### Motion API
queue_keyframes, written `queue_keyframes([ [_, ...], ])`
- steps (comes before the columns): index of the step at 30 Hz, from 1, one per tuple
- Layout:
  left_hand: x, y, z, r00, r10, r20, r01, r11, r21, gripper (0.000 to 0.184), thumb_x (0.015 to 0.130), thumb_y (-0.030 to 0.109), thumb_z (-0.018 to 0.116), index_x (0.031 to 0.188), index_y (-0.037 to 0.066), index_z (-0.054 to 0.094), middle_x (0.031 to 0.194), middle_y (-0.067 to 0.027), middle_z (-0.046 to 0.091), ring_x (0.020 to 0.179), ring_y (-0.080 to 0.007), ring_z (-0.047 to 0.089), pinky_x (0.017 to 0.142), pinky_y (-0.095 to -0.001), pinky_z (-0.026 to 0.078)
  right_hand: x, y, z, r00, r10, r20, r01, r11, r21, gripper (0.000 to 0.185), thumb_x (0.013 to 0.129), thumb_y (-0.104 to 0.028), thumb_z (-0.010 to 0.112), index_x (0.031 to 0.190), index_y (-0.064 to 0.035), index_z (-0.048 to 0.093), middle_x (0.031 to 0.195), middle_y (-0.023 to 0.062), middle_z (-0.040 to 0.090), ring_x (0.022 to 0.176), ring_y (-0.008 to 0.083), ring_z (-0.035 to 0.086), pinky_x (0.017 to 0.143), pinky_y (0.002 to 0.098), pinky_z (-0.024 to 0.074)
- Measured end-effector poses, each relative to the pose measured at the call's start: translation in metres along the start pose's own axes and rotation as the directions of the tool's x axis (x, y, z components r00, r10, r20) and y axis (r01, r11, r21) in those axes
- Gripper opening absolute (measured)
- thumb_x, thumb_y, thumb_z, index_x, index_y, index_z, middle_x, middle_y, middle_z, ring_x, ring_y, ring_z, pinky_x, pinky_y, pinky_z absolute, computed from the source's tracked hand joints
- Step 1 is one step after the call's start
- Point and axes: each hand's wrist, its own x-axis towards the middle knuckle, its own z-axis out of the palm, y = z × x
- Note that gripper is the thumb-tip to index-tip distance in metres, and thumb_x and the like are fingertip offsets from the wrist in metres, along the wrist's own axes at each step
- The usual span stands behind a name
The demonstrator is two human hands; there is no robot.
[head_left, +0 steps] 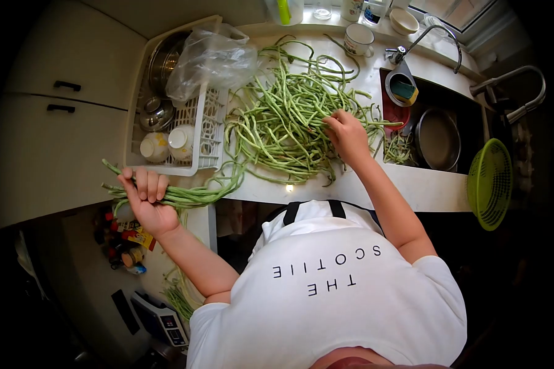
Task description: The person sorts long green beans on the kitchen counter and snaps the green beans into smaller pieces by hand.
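Observation:
A large tangled pile of long green beans (283, 117) covers the middle of the white counter. My left hand (146, 195) is closed around a bundle of long beans (194, 195), out past the counter's left front side. The bundle's cut-looking ends stick out to the left of the fist, and its tails droop right toward the pile. On the pile's right side my right hand (347, 136) has its fingers pinched together at the beans. Whether a bean lies between those fingertips is partly hidden, but they press on the pile's strands.
At left stands a white dish rack (210, 126) with bowls and a plastic bag (212, 61). The sink at right holds a pan (437, 139) and bean scraps (399, 149). A green basket (490, 184) hangs at the right edge. A scale (160, 320) sits lower left.

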Motion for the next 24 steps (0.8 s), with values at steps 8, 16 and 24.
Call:
queue_keyframes([
  [8, -0.007, -0.003, -0.007, 1.0, -0.016, -0.008, 0.016, 0.999, 0.028, 0.022, 0.106, 0.027, 0.042, 0.106, 0.008, 0.053, 0.063, 0.0042, 0.03, 0.051, -0.0061, 0.025, 0.048, -0.0216, 0.026, 0.013, -0.009, -0.016, 0.994, 0.061, 0.087, -0.083, 0.953, 0.29, 0.009, 0.084, -0.011, 0.069, 0.092, -0.0065, 0.069, 0.085, 0.0084, 0.061, 0.081, 0.0274, 0.058, 0.071, 0.0374, 0.0478],
  [16, -0.004, -0.064, 0.019, 0.968, -0.248, -0.032, 0.249, 0.94, 0.234, 0.023, 0.102, 0.026, 0.051, 0.103, 0.005, 0.061, 0.066, 0.0045, 0.043, 0.051, -0.0046, 0.033, 0.047, -0.0209, 0.028, 0.012, -0.048, -0.075, 0.942, 0.28, 0.185, -0.289, 0.396, 0.872, 0.013, 0.092, -0.006, 0.066, 0.102, 0.0006, 0.069, 0.092, 0.004, 0.068, 0.081, 0.0099, 0.065, 0.074, 0.0235, 0.0524],
  [24, -0.032, -0.147, 0.071, 0.843, -0.511, 0.168, 0.207, 0.596, 0.776, 0.025, 0.096, 0.02, 0.062, 0.11, 0.0, 0.067, 0.076, -0.0032, 0.067, 0.052, -0.0011, 0.041, 0.048, -0.0183, 0.03, 0.016, -0.091, -0.09, 0.96, 0.103, 0.258, -0.278, 0.37, 0.886, 0.018, 0.09, -0.005, 0.069, 0.106, 0.0021, 0.07, 0.096, 0.0074, 0.071, 0.085, 0.01, 0.066, 0.077, 0.0238, 0.0532],
])
